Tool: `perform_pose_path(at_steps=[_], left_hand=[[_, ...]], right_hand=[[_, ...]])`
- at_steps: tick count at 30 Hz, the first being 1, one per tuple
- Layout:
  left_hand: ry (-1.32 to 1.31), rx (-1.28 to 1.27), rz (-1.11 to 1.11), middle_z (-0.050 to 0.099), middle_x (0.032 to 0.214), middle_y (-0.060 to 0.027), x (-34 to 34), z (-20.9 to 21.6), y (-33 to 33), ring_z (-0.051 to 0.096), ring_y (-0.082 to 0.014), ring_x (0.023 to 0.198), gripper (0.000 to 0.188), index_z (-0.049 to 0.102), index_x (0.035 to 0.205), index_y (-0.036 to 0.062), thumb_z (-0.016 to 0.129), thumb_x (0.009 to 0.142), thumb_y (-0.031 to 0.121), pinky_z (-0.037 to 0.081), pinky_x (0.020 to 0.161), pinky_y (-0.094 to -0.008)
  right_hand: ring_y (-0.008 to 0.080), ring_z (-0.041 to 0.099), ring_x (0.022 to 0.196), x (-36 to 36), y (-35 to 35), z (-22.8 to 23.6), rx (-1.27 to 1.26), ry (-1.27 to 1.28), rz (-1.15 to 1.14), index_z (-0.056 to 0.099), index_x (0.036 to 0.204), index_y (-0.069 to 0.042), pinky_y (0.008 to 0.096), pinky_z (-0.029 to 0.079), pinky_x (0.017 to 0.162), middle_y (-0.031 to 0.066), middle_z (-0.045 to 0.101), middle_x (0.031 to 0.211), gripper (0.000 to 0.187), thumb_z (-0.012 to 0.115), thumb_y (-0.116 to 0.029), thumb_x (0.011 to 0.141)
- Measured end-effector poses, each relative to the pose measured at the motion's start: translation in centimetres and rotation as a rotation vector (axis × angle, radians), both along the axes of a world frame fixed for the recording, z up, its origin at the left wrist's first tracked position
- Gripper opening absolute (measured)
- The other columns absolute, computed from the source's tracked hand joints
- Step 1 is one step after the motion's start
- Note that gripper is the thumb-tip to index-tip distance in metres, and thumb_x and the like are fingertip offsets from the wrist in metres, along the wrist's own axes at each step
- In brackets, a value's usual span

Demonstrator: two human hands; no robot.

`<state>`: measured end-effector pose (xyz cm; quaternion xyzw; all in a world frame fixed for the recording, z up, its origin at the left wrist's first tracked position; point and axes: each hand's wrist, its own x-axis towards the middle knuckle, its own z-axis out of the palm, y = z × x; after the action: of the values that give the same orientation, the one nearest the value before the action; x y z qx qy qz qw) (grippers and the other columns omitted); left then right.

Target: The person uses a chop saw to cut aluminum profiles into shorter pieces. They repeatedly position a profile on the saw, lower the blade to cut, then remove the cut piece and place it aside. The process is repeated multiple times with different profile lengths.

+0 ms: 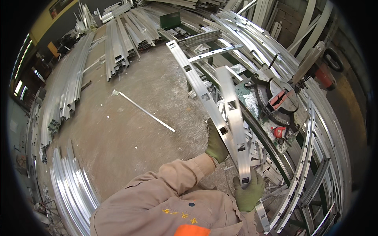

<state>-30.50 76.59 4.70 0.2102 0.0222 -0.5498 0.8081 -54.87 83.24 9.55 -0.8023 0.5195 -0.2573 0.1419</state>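
My left hand (216, 143), in a green work glove, is closed on a long silvery metal bar (204, 94) with square holes cut along it. This bar slants up and away to the left, its far end close to a metal frame. Beside it a second bar (236, 128) with square holes tilts upward, its upper part smeared by motion. My right hand (249, 191), gloved the same way, grips the lower end of this second bar. The two bars come close together near my hands. Some of my left fingers are hidden behind the first bar.
At right stands a cutting saw (281, 96) on a green-framed bench, a small red tool (278, 131) by it. Metal offcuts (267, 169) lie beneath. Long profiles (118, 43) are stacked far off and at left (73, 185). A thin strip (145, 111) lies on the concrete floor.
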Motion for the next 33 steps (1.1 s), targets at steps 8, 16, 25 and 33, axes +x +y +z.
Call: perform_pose_path(at_steps=[8, 16, 25, 33], left_hand=[[0.060, -0.048, -0.124, 0.078, 0.105, -0.0070, 13.6, -1.2, -3.9, 0.081, -0.0272, 0.093, 0.094, 0.075, 0.132, 0.0111, 0.057, 0.102, 0.098, 0.070, 0.086, -0.0467], [-0.149, -0.016, -0.177, 0.075, 0.105, -0.0107, 32.6, -4.2, -12.2, 0.079, -0.0282, 0.096, 0.101, 0.064, 0.140, 0.0132, 0.046, 0.101, 0.105, 0.072, 0.089, -0.0490], [-0.079, 0.056, -0.121, 0.072, 0.150, -0.0078, 38.8, -9.0, -22.9, 0.065, -0.0332, 0.141, 0.094, 0.059, 0.169, 0.0172, 0.061, 0.108, 0.088, 0.055, 0.122, -0.0562], [-0.290, 0.107, -0.155, 0.068, 0.164, -0.0102, 42.5, -9.8, -30.7, 0.066, -0.0343, 0.148, 0.091, 0.056, 0.171, 0.0152, 0.060, 0.111, 0.084, 0.054, 0.128, -0.0573]], right_hand=[[0.0506, 0.078, 0.109, 14.0, -4.2, -2.2, -0.114, 0.107, -0.010, 0.075, 0.144, -0.009, 0.0583, 0.063, 0.093, 0.0247, 0.080, 0.123, 0.069, 0.102, -0.024, 0.082], [0.0463, 0.078, 0.110, 20.1, -6.2, -5.6, 0.159, 0.182, -0.009, 0.077, 0.137, -0.011, 0.0561, 0.060, 0.094, 0.0195, 0.082, 0.121, 0.067, 0.102, -0.033, 0.080], [0.0446, 0.078, 0.109, 21.2, -16.9, -3.6, 0.245, 0.237, -0.091, 0.077, 0.134, -0.011, 0.0560, 0.062, 0.093, 0.0175, 0.082, 0.117, 0.060, 0.101, -0.026, 0.081], [0.0418, 0.079, 0.113, 21.5, -30.1, -3.2, 0.199, 0.188, 0.013, 0.079, 0.134, -0.012, 0.0551, 0.062, 0.101, 0.0159, 0.084, 0.121, 0.058, 0.098, -0.026, 0.081]])
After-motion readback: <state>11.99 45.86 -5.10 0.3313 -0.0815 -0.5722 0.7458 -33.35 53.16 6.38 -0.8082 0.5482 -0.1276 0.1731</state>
